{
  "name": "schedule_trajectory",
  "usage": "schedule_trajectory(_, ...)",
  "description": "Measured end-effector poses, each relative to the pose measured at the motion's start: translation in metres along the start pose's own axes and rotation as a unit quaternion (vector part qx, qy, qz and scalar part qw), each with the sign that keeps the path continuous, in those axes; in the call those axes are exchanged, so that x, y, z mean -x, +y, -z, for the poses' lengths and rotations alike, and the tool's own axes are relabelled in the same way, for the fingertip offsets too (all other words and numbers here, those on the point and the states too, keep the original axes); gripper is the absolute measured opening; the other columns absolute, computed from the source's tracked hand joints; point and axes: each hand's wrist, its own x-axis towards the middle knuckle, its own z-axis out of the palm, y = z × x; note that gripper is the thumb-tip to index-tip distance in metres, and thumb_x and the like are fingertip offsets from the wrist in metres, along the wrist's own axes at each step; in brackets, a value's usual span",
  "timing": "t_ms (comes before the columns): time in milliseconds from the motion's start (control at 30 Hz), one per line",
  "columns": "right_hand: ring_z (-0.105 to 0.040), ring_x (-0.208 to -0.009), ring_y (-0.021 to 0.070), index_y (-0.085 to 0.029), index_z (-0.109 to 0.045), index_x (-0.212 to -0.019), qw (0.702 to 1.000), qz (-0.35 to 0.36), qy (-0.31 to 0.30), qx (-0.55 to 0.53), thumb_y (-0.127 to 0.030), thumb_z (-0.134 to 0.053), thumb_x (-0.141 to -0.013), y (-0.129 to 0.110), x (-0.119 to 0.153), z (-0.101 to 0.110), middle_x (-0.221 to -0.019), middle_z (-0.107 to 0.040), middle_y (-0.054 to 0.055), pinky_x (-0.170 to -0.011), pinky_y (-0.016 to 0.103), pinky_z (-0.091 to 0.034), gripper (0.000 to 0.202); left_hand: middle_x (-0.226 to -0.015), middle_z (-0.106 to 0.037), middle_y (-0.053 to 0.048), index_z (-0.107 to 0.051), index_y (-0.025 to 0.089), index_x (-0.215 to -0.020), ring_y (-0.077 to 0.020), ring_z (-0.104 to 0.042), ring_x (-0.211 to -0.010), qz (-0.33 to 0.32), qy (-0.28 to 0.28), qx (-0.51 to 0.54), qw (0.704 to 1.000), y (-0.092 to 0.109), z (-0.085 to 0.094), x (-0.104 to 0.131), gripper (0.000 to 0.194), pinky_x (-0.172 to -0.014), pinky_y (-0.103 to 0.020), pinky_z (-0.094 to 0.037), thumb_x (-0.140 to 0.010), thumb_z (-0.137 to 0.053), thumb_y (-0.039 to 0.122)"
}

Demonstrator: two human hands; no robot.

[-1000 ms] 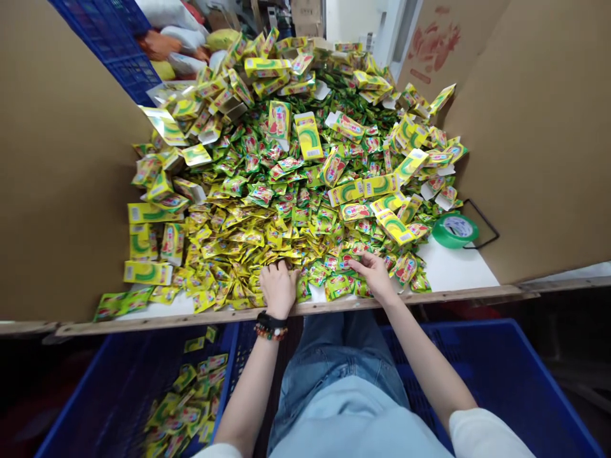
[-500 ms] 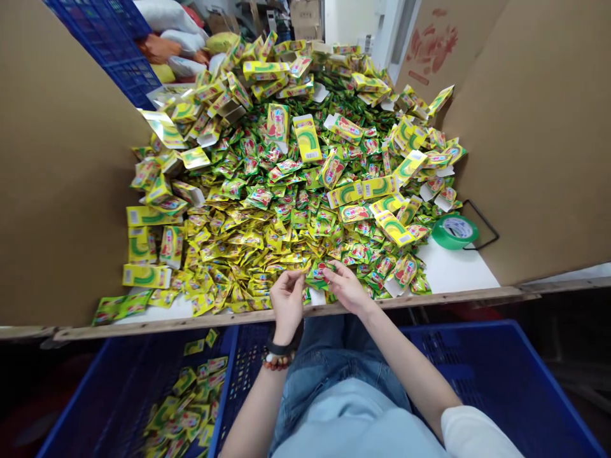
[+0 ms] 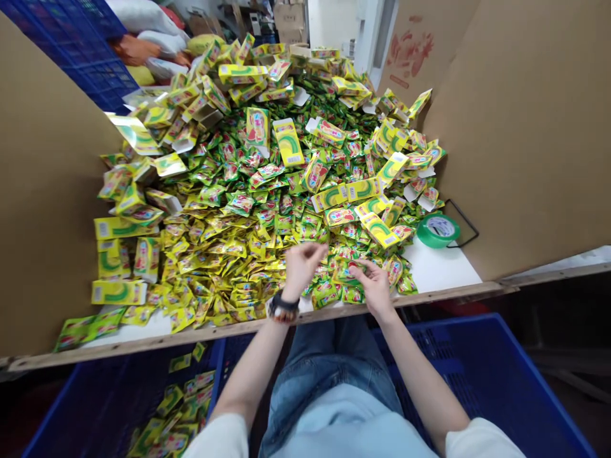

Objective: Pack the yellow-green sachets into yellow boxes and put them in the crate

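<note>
My right hand (image 3: 376, 289) pinches a small green candy sachet (image 3: 344, 271) between thumb and fingers, just above the front of the pile. To its left, my left hand (image 3: 301, 268) hovers over the sachets with fingers drawn together. Motion blurs its fingertips, and what they hold, if anything, cannot be made out. Yellow sachets (image 3: 210, 254) cover the front left of the white tabletop (image 3: 443, 267). Green sachets (image 3: 327, 294) lie beneath and between my hands.
Small yellow boxes (image 3: 288, 142) lie across the heap. Green tape (image 3: 438, 230) sits at the right, beside a black wire frame (image 3: 470, 222). Cardboard walls (image 3: 534, 140) flank the table. Below its wooden edge (image 3: 449, 294) stand blue crates (image 3: 496, 375), the left one containing yellow-green packets.
My left hand has moved up and away from the sachet. My right hand has shifted right, still pinching a green sachet. The camera view has swung slightly.
</note>
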Motion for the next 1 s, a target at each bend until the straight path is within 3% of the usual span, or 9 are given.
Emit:
schedule_trajectory(67, -0.055, -0.058, 0.0132, -0.021, -0.072, -0.083, 0.999, 0.031, 0.008, 0.025, -0.039, -0.078, -0.066, -0.002, -0.002, 0.013, -0.063, -0.064, -0.003, -0.059, 0.027, -0.05, 0.025, -0.09, -0.069, -0.009, -0.067, 0.015, -0.086, -0.0199, -0.063, -0.082, -0.08, 0.104, -0.108, 0.986, 0.014, -0.004, -0.059, 0.021, -0.081, -0.033, -0.05, -0.086, -0.057, 0.032)
schedule_trajectory(133, -0.06, -0.066, 0.0153, -0.023, -0.073, -0.081, 0.998, 0.051, -0.017, 0.045, -0.038, -0.076, -0.069, -0.005, 0.0, 0.022, -0.073, -0.069, 0.0, -0.063, 0.028, -0.051, 0.02, -0.111, -0.064, -0.015, -0.063, 0.012, -0.104, -0.0255, -0.058, -0.105, -0.121, 0.158, -0.199, 0.96, 0.029, -0.012, -0.116, 0.024, -0.095, -0.039, -0.044, -0.086, -0.057, 0.027)
schedule_trajectory(233, -0.063, -0.071, 0.018, -0.025, -0.075, -0.081, 0.996, 0.057, -0.04, 0.06, -0.036, -0.074, -0.072, -0.009, 0.007, 0.027, -0.079, -0.072, 0.001, -0.067, 0.031, -0.052, 0.014, -0.125, -0.054, -0.023, -0.051, 0.005, -0.12, -0.0325, -0.048, -0.118, -0.109, 0.132, -0.284, 0.943, 0.047, -0.026, -0.174, 0.046, -0.101, -0.046, -0.037, -0.079, -0.065, 0.018)
schedule_trajectory(300, -0.064, -0.074, 0.0199, -0.026, -0.076, -0.081, 0.996, 0.056, -0.038, 0.06, -0.035, -0.074, -0.072, -0.012, 0.009, 0.03, -0.08, -0.073, 0.002, -0.07, 0.034, -0.052, 0.013, -0.123, -0.052, -0.026, -0.048, 0.003, -0.12, -0.0344, -0.049, -0.117, -0.078, 0.089, -0.318, 0.941, 0.052, -0.032, -0.186, 0.045, -0.099, -0.048, -0.038, -0.078, -0.061, 0.011)
schedule_trajectory(433, -0.065, -0.078, 0.0205, -0.025, -0.076, -0.082, 0.996, 0.065, -0.018, 0.054, -0.034, -0.075, -0.071, -0.017, 0.002, 0.036, -0.08, -0.073, 0.002, -0.074, 0.035, -0.053, 0.014, -0.117, -0.053, -0.024, -0.053, 0.006, -0.11, -0.0359, -0.051, -0.114, -0.044, 0.087, -0.342, 0.935, 0.044, -0.024, -0.159, 0.033, -0.096, -0.048, -0.038, -0.078, -0.049, 0.004)
schedule_trajectory(600, -0.066, -0.077, 0.0189, -0.024, -0.075, -0.084, 0.994, 0.087, -0.026, 0.053, -0.031, -0.074, -0.071, -0.03, -0.015, 0.03, -0.082, -0.074, 0.001, -0.075, 0.033, -0.052, 0.014, -0.102, -0.06, -0.014, -0.055, 0.015, -0.103, -0.0291, -0.058, -0.098, -0.046, 0.115, -0.288, 0.949, 0.021, 0.003, -0.08, 0.028, -0.085, -0.039, -0.044, -0.079, -0.042, 0.009)
schedule_trajectory(700, -0.068, -0.084, 0.021, -0.024, -0.075, -0.084, 0.991, 0.085, -0.09, 0.055, -0.031, -0.073, -0.073, -0.035, -0.022, 0.011, -0.085, -0.075, 0.002, -0.079, 0.034, -0.052, 0.013, -0.09, -0.063, -0.009, -0.057, 0.018, -0.103, -0.0247, -0.06, -0.086, -0.035, 0.092, -0.266, 0.959, 0.006, 0.01, -0.035, 0.03, -0.079, -0.035, -0.045, -0.081, -0.039, 0.01)
schedule_trajectory(833, -0.066, -0.105, 0.0238, -0.024, -0.074, -0.082, 0.98, 0.084, -0.175, 0.049, -0.034, -0.074, -0.071, -0.033, -0.036, -0.019, -0.099, -0.075, 0.006, -0.092, 0.036, -0.048, 0.014, -0.097, -0.064, -0.009, -0.059, 0.018, -0.11, -0.0232, -0.061, -0.089, -0.061, 0.03, -0.319, 0.945, -0.009, 0.007, 0.004, 0.035, -0.081, -0.033, -0.046, -0.083, -0.038, 0.01)
schedule_trajectory(1000, -0.066, -0.072, 0.0189, -0.021, -0.073, -0.078, 0.991, 0.055, -0.117, 0.033, -0.036, -0.079, -0.063, -0.026, -0.055, -0.029, -0.075, -0.073, 0.002, -0.073, 0.033, -0.051, 0.022, -0.103, -0.065, -0.008, -0.056, 0.019, -0.119, -0.0215, -0.064, -0.091, -0.062, -0.006, -0.373, 0.926, -0.018, 0.012, 0.03, 0.033, -0.076, -0.03, -0.046, -0.09, -0.04, 0.019)
